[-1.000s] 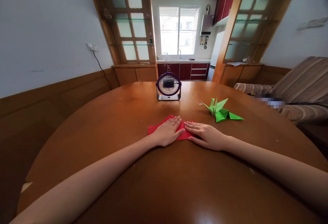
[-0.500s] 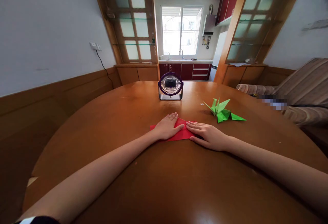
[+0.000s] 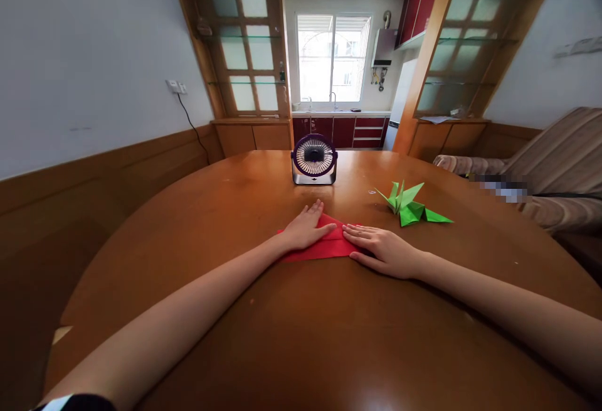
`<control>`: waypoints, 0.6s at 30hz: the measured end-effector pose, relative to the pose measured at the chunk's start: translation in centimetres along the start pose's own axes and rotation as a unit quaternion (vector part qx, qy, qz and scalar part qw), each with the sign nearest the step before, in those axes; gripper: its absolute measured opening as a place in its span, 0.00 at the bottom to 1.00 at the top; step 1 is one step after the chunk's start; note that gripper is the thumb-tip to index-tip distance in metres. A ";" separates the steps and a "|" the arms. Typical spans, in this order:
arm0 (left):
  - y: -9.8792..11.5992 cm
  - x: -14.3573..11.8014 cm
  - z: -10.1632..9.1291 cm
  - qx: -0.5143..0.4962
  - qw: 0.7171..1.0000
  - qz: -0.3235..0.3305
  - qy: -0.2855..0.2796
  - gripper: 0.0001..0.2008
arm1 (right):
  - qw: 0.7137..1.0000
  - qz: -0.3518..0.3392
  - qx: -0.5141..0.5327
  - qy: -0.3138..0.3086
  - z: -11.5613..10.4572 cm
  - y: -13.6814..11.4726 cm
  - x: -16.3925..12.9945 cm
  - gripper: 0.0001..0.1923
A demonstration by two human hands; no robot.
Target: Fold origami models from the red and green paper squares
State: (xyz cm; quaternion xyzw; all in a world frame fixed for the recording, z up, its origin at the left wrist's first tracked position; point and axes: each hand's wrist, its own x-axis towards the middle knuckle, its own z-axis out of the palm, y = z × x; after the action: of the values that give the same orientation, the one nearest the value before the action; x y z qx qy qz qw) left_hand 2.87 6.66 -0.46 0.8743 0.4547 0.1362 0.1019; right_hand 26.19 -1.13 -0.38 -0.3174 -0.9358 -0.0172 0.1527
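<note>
Taking twelve o'clock as straight away from the person, the red paper lies flat on the brown counter, in front of the person and between the two forearms. It is folded, and a line runs across its face just beside the left thumb.

The left hand lies on the paper's nine-to-eleven o'clock part, palm down. Its fingers are straight and open, aimed toward one o'clock, with the tips reaching past the paper's far edge; the thumb is spread out across the paper toward three o'clock. The right hand is at the paper's three o'clock end. Its fingers are extended side by side, gripping nothing, their tips resting on the paper and pointing toward ten o'clock; its thumb is apart from them, at the near edge.

At two o'clock from the paper, near the right hand but not touching it, sits a green folded-paper figure with pointed ends. At twelve o'clock, beyond the left fingertips, a small round fan stands upright on its base. A striped armchair is at two o'clock, past the counter's edge.
</note>
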 end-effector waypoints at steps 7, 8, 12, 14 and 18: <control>-0.8 -0.8 -2.3 0.075 0.979 0.059 0.178 0.16 | 1.000 0.001 0.011 0.013 0.1 0.1 0.0 0.26; -0.9 -1.2 -2.1 0.100 0.977 0.078 0.171 0.15 | 1.000 0.001 0.012 0.013 0.1 0.1 -0.1 0.26; -0.9 -2.8 -0.9 0.145 0.974 0.122 0.128 0.15 | 1.000 0.005 0.014 0.010 0.1 0.1 -0.1 0.26; -0.8 -3.3 -0.5 0.145 0.976 0.110 0.121 0.16 | 1.000 0.006 0.021 0.013 0.1 0.1 -0.1 0.26; -0.5 -3.3 -0.4 0.135 0.983 0.057 0.107 0.19 | 1.000 0.012 0.016 0.003 0.1 0.1 0.0 0.27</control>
State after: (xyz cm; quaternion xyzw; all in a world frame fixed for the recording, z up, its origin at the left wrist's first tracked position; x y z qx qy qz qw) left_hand 0.55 4.29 -0.74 0.8847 0.4268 0.1719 -0.0748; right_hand 26.25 -1.06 -0.47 -0.3262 -0.9315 -0.0010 0.1609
